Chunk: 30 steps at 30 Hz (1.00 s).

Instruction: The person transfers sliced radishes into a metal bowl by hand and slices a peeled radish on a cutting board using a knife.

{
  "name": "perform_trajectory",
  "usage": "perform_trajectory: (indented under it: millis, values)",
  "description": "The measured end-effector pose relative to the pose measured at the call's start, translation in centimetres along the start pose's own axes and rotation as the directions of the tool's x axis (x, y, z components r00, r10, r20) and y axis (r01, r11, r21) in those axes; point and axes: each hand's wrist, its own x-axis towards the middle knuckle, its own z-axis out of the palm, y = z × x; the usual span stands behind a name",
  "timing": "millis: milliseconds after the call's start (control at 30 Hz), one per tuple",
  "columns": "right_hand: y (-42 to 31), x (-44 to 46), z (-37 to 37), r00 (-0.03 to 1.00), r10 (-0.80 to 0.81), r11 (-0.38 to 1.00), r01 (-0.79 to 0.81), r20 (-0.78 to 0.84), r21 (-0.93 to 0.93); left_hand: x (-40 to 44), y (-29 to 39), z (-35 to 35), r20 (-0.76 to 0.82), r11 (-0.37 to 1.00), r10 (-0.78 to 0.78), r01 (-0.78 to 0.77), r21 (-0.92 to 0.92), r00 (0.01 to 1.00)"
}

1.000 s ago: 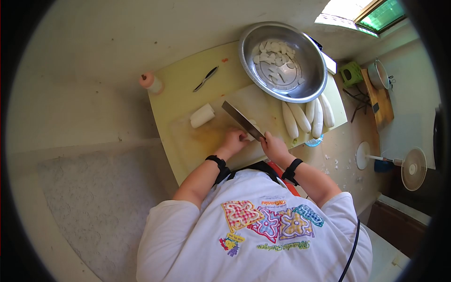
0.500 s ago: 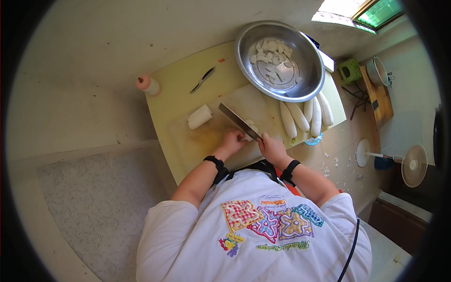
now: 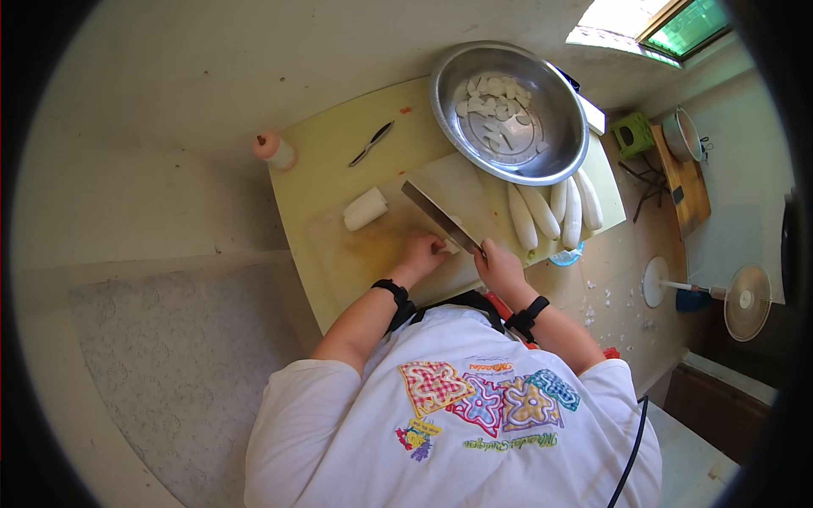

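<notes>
My right hand (image 3: 500, 267) grips the handle of a cleaver (image 3: 436, 210), whose blade slants up and left over the cutting board (image 3: 449, 178). Just left of the blade, my left hand (image 3: 422, 256) has its fingers closed on a small white vegetable piece (image 3: 449, 247), mostly hidden by the fingers. White slices lie partly behind the blade. Up and left on the board rests a thick cut piece of white vegetable (image 3: 365, 209). Several peeled white vegetables (image 3: 572, 212) lie side by side at the right, below a steel basin (image 3: 555, 140) with white slices inside.
A black-and-silver peeler (image 3: 371, 143) and a pink-capped bottle (image 3: 274, 150) are on the yellow table (image 3: 313, 135). Beyond its right side are a white fan (image 3: 747, 302), a green stool (image 3: 633, 135) and a wooden table (image 3: 688, 190) holding a pot (image 3: 681, 134). White scraps dot the floor.
The camera view has shifted slightly. My right hand and the cleaver have moved a little to the right relative to my left hand, which keeps its closed pose.
</notes>
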Motion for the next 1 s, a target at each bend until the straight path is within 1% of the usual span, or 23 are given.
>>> perform_trajectory:
  millis: [33,100,200,333,400,500,567,767,833,900,1000]
  values:
    - [-0.1,-0.2,-0.1,0.999,-0.023,1.0,0.023,-0.032,0.007,0.0,0.1,0.0,-0.001,1.0,0.0,0.0,-0.002,1.0]
    - [-0.2,-0.5,-0.2,1.0,-0.015,1.0,0.015,-0.02,0.005,0.1,0.1,-0.1,0.055,0.997,-0.073,0.075,-0.035,0.996]
    - [-0.6,-0.7,-0.6,1.0,-0.002,1.0,0.002,0.014,-0.001,0.1,0.0,-0.2,0.094,0.997,-0.074,0.075,-0.009,0.993]
    - [-0.9,-0.9,-0.7,0.999,-0.003,1.0,0.004,0.046,-0.023,0.1,-0.2,0.0,0.093,0.996,-0.09,0.09,0.005,0.992]
    - [-0.9,-1.0,-0.7,0.999,-0.013,1.0,0.014,0.041,-0.023,0.0,-0.1,0.1,0.051,0.996,-0.079,0.081,-0.035,0.996]
    - [-0.9,-1.0,-0.7,0.999,-0.031,0.999,0.032,0.033,-0.024,0.1,-0.2,0.1,0.086,0.997,-0.079,0.077,0.018,0.993]
    - [-0.9,-0.9,-0.7,0.999,-0.038,0.999,0.039,0.031,-0.025,0.1,-0.2,0.0,0.091,0.997,-0.082,0.082,0.009,0.992]
    - [-0.7,-0.1,-0.8,0.997,-0.044,0.998,0.047,0.068,-0.042,0.0,-0.4,0.3,0.074,0.997,-0.072,0.071,0.015,0.995]
    - [-0.9,0.2,-1.1,0.993,-0.044,0.998,0.049,0.105,-0.045,0.1,-0.1,0.1,0.067,0.998,-0.065,0.063,0.023,0.996]
    - [-1.0,0.4,-1.3,0.993,-0.044,0.997,0.05,0.11,-0.051,0.2,-0.1,0.1,0.106,0.989,-0.124,0.131,-0.063,0.987]
    - [-1.1,0.5,-1.1,0.992,-0.039,0.997,0.047,0.123,-0.064,0.1,-0.4,0.4,0.066,0.995,-0.087,0.089,-0.038,0.994]
